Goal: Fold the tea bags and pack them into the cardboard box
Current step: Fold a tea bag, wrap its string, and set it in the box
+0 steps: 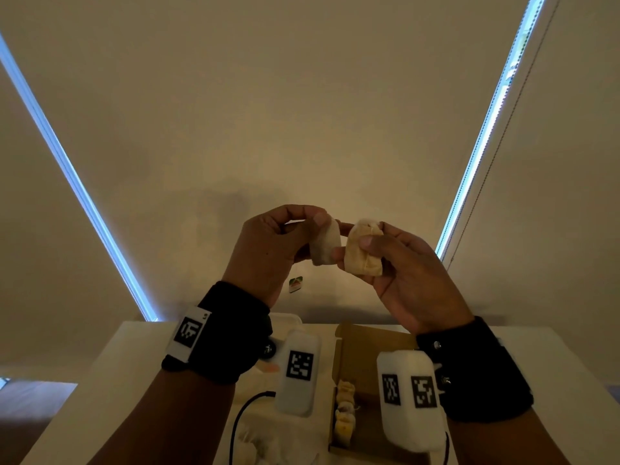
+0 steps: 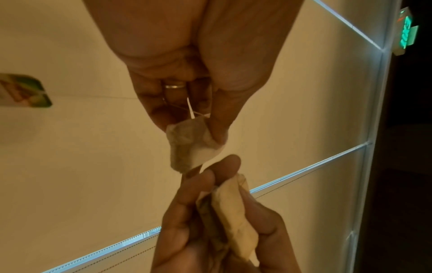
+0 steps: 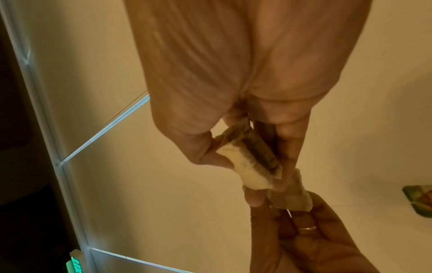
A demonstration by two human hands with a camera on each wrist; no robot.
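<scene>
At frame centre, a small pale paper tea bag (image 1: 324, 241) is pinched in the left hand (image 1: 268, 250), a creased beige one (image 1: 364, 251) in the right hand (image 1: 412, 276), seemingly for folding above the open brown cardboard box (image 1: 362, 344) on the tabletop (image 1: 110, 380), lower frame.

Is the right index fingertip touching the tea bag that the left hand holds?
Touching. In the left wrist view the right hand reaches its index fingertip up against the lower edge of the left hand's tea bag, no gap visible.
</scene>
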